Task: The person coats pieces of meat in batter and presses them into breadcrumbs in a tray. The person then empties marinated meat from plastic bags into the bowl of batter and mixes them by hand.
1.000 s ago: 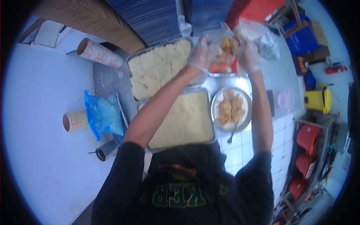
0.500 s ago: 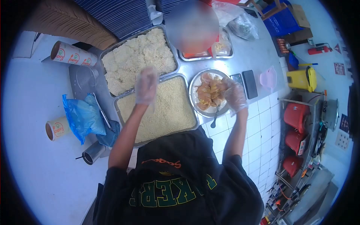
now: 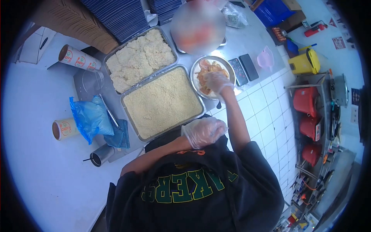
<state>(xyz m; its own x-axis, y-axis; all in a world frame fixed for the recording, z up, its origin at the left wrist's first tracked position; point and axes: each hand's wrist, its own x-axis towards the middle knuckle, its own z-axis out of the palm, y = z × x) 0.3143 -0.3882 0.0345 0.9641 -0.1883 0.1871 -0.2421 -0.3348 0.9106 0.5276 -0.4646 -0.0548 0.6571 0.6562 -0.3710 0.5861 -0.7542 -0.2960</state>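
My right hand [image 3: 218, 82], in a clear plastic glove, reaches into a round metal bowl [image 3: 233, 73] and grips raw meat pieces [image 3: 205, 69], its fingertips partly hidden among them. Across the front of my body, my left hand [image 3: 204, 132] is also gloved, with its fingers folded together and nothing visible in them. It is just right of the lower edge of a tray of pale crumbs [image 3: 162, 101]. Behind that lies a second tray with crumb-coated pieces [image 3: 140, 62]. A dark utensil handle [image 3: 219, 105] sticks out below the bowl.
Left are a blue bag [image 3: 92, 116], a metal cup [image 3: 101, 155] and printed cardboard tubes [image 3: 79, 58]. A phone [image 3: 237, 71], a dark flat object [image 3: 248, 67] and a pink container [image 3: 265, 58] lie right of the bowl. Stacked cardboard [image 3: 77, 23] stands behind.
My left hand has moved from above the trays down and right, close to my body, and its fingers have folded. My right hand has moved from the bowl's right side into the meat.
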